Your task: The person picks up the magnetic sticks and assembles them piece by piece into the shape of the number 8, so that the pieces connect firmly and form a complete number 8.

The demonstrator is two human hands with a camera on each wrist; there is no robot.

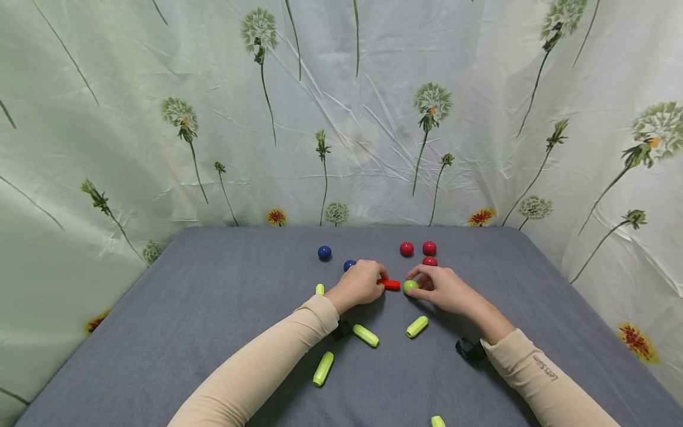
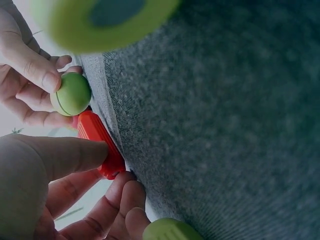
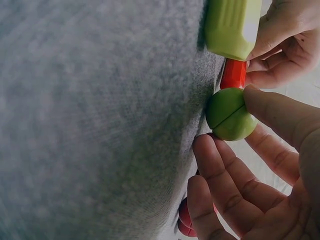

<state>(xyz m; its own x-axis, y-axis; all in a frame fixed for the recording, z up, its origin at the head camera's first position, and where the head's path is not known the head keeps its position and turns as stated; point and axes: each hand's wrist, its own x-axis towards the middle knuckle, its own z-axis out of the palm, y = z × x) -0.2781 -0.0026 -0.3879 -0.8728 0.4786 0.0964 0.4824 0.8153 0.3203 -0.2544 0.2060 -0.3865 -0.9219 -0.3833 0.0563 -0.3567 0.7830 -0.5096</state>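
Grey cloth tabletop (image 1: 213, 332), dandelion-print curtain (image 1: 341, 118) hung behind and to both sides.

Left hand (image 1: 361, 283) pinches a short red plastic rod (image 1: 391, 284); thumb and fingers (image 2: 75, 155) clamp one end. Rod lies flat on the cloth at mid-table, long axis roughly left-right, free end pointing at the right hand.

Right hand (image 1: 444, 289) pinches a small green plastic ball (image 1: 410, 286) between thumb and fingers (image 3: 220, 175), curled round it. Ball sits on the cloth at the rod's free end, touching or just beside it; the wrist views put them end to end. A seam line runs round the ball.

Around them:
- three red balls (image 1: 421, 251) clustered just behind the right hand
- two blue balls (image 1: 324, 252) behind the left hand, one partly hidden by the knuckles
- green ribbed plastic rods (image 1: 366, 335) scattered nearer the person: two under the forearms, one further left, one small piece by the left wrist, one at the bottom edge
- black wrist-camera mounts (image 1: 469, 349) under both beige sleeves (image 1: 539, 379)
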